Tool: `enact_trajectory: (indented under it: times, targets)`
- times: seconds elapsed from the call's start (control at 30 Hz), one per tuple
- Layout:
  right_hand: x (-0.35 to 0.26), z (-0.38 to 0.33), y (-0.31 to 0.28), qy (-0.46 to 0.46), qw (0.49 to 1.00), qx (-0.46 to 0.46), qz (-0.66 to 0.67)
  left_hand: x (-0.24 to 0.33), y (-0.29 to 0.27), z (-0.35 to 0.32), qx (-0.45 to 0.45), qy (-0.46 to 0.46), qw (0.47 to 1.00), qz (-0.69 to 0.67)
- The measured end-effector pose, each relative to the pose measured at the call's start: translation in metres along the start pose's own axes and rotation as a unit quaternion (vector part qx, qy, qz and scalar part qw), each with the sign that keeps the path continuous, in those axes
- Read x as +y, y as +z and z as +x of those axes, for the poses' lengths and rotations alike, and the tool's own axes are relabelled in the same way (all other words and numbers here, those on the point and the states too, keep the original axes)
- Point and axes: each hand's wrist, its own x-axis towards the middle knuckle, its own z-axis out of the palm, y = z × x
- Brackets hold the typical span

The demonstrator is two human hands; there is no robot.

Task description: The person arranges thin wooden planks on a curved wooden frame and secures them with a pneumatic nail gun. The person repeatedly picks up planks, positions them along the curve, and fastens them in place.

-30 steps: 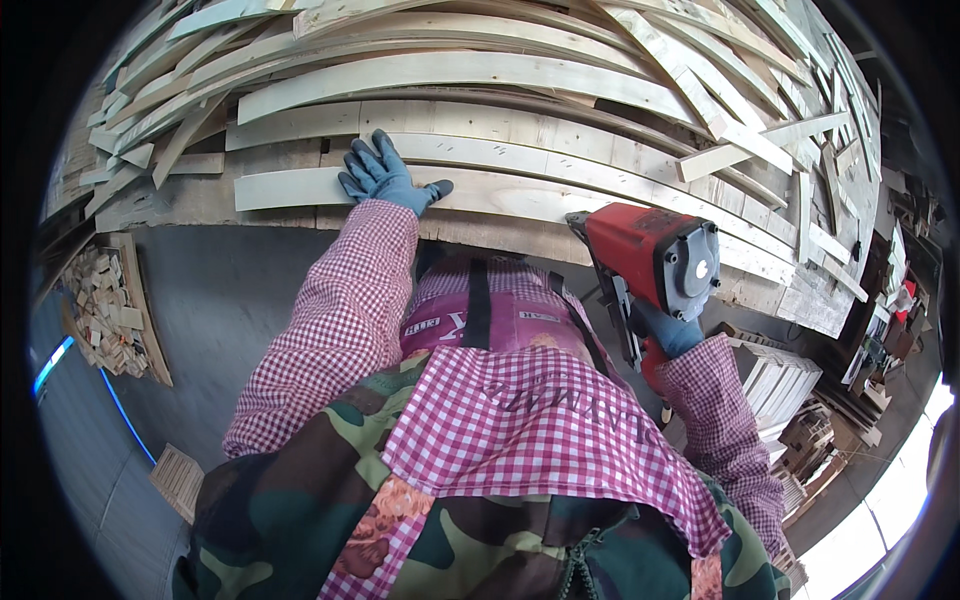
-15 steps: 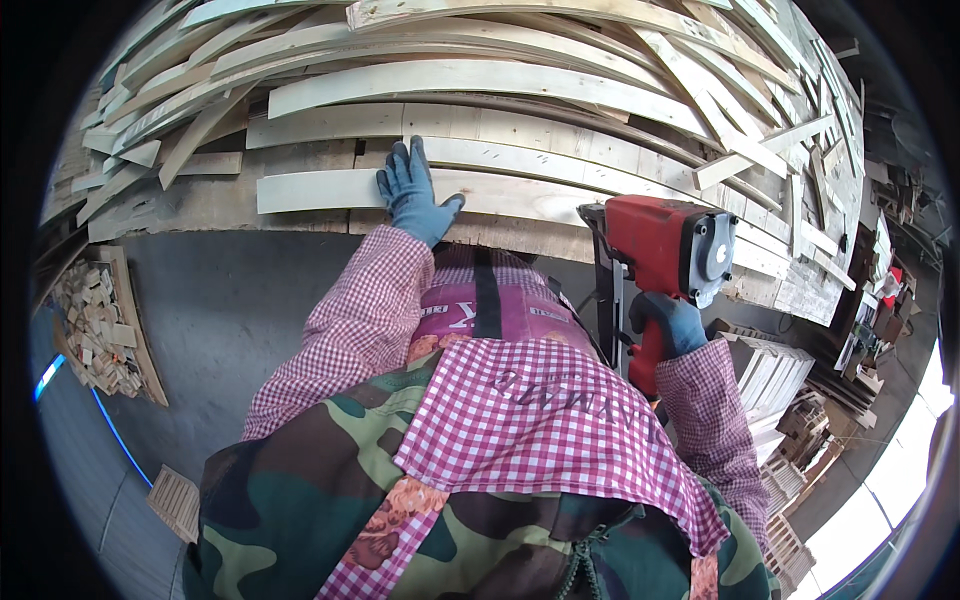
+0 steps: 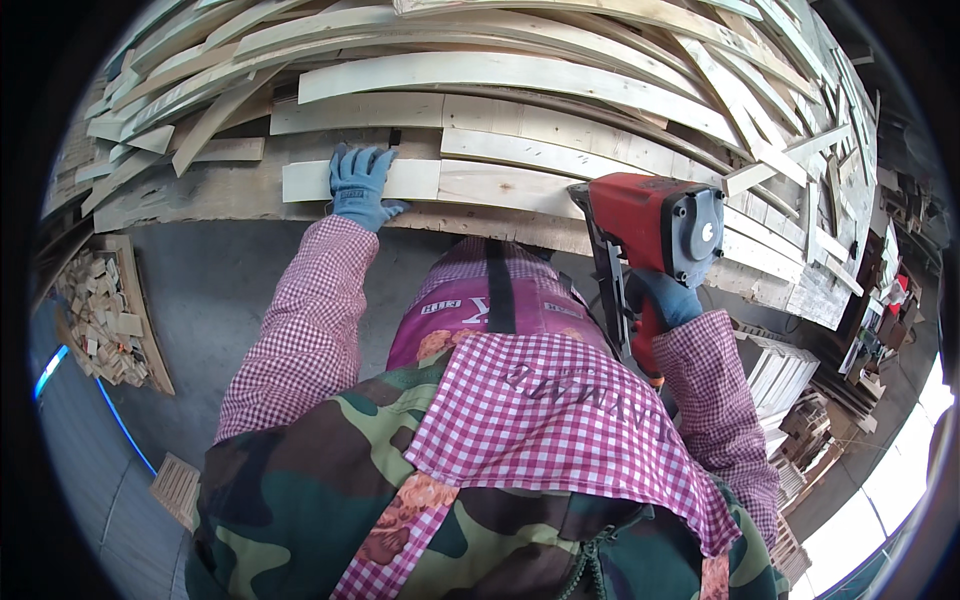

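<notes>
My left hand [image 3: 361,187], in a blue glove, lies across a short pale wooden slat [image 3: 415,181] near the bench's front edge. Its fingers reach over the far edge and its thumb is at the near edge. Butted against that slat's right end is a longer slat [image 3: 500,186]. In my right hand [image 3: 668,300], also gloved, is the grip of a red nail gun [image 3: 645,212]. The tool's nose is at the right part of the longer slat; whether it touches is hard to tell. My right fingers are partly hidden behind the handle.
Loose slats [image 3: 520,75] are piled across the far side of the wooden bench [image 3: 200,200]. Crossed strips [image 3: 790,158] lie at the right. A crate of wood offcuts [image 3: 110,315] stands on the floor at left. Stacked pale wood [image 3: 775,375] is low on the right.
My left hand has slid left along the slats, from the joint onto the short slat. My right hand still holds the nail gun, which has turned slightly. The view has shifted a little.
</notes>
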Motion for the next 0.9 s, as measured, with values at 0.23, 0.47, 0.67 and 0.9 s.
enact_trajectory:
  times: [0.23,0.47,0.67,0.9]
  targets:
    - [-0.050,-0.028,-0.011,0.099,0.978,-0.056,0.176,-0.005,0.005,0.005,0.012,0.023,1.000,0.006]
    - [0.020,-0.023,0.016,-0.030,0.999,0.017,0.034,-0.011,0.016,0.006,0.057,0.051,0.997,-0.017]
    - [-0.022,-0.033,0.002,-0.079,0.997,0.017,-0.012,-0.010,0.014,0.005,0.052,0.034,0.998,-0.006]
    - [-0.073,-0.026,0.024,-0.048,0.988,-0.035,0.142,-0.010,0.017,0.009,0.052,0.050,0.997,-0.016]
